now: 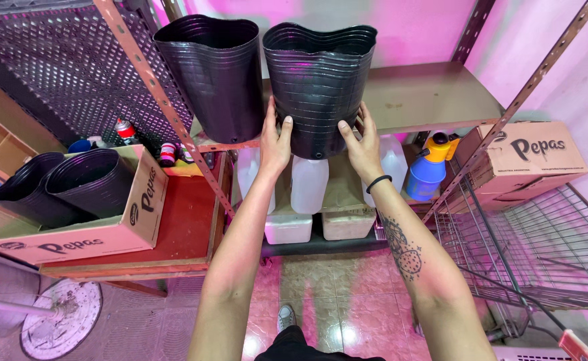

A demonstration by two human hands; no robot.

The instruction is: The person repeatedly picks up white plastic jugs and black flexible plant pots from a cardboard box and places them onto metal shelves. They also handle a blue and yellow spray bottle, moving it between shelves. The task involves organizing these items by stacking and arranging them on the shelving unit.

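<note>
Item: pot stack (319, 87), black, nested, upright on the shelf (434, 93). Your left hand (275, 140) and right hand (361, 144) clasped its lower sides, fingers wrapped on the plastic. Second stack (217, 73) stood just left. Jugs (309, 184) below; box (107, 234) with more pots at left.

You're in a storeroom: metal shelving (434, 93), cardboard boxes (87, 234), stacked black plant pots (217, 73), plastic jugs (309, 184).

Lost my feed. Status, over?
Left hand and right hand grip pot stack on shelf. Second stack close on its left. Nothing blocking.
</note>
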